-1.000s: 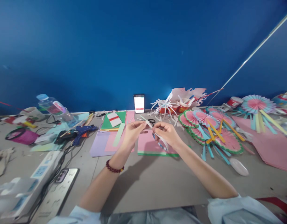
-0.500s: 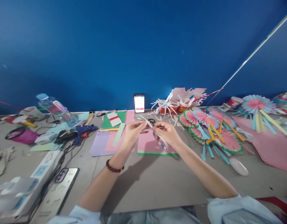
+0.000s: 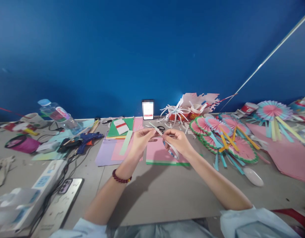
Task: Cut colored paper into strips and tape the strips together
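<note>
My left hand [image 3: 142,139] pinches one end of a narrow pale strip [image 3: 159,131] between thumb and fingertips. On the other side of it, my right hand [image 3: 176,139] grips the strip too, fingers curled in. Below the right palm hangs a white ring with blue print inside, which looks like a tape roll [image 3: 173,154]; the fingers partly hide it. Both hands are raised over a stack of pink paper [image 3: 159,155] with a green edge. Just behind the fingertips lie black-handled scissors [image 3: 161,128].
Left: purple paper [image 3: 102,155], green paper [image 3: 110,131], a blue glue gun [image 3: 89,140], a bottle [image 3: 59,114], a power strip [image 3: 47,183] and a phone [image 3: 65,201]. An upright phone [image 3: 148,109] leans on the wall. Right: paper fans [image 3: 243,148], cups [image 3: 195,112] and a white oval object [image 3: 253,177].
Almost nothing differs. Both hands keep the same hold on the strip in the same place.
</note>
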The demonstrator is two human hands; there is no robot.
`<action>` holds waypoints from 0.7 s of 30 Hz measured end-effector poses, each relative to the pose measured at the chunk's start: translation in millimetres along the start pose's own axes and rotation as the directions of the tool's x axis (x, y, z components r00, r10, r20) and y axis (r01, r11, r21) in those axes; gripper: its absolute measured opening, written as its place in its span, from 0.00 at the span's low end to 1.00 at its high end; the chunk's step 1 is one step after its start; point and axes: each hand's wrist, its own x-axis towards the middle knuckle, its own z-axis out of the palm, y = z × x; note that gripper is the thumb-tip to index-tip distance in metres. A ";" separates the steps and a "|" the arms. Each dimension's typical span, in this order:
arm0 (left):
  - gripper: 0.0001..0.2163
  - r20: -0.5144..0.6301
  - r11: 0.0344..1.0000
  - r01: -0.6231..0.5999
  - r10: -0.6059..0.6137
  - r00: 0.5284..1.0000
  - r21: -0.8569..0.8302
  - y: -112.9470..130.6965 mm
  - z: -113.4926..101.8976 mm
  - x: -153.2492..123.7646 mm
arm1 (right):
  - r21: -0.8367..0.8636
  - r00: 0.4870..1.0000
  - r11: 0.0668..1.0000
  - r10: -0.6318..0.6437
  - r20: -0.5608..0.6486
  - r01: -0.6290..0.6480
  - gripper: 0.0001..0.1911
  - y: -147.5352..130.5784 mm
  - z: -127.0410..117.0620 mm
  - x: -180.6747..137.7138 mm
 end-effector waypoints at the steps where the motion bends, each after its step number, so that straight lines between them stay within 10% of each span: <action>1: 0.17 0.000 1.000 0.001 -0.001 1.000 -0.001 -0.1 -0.1 0.1 | -0.003 1.000 1.000 0.001 0.000 -0.001 0.15 0.4 -0.3 0.2; 21: 0.17 0.014 1.000 0.019 -0.018 1.000 -0.003 -1.1 0.2 -0.2 | -0.024 1.000 1.000 -0.005 0.004 0.005 0.13 1.9 -1.6 1.4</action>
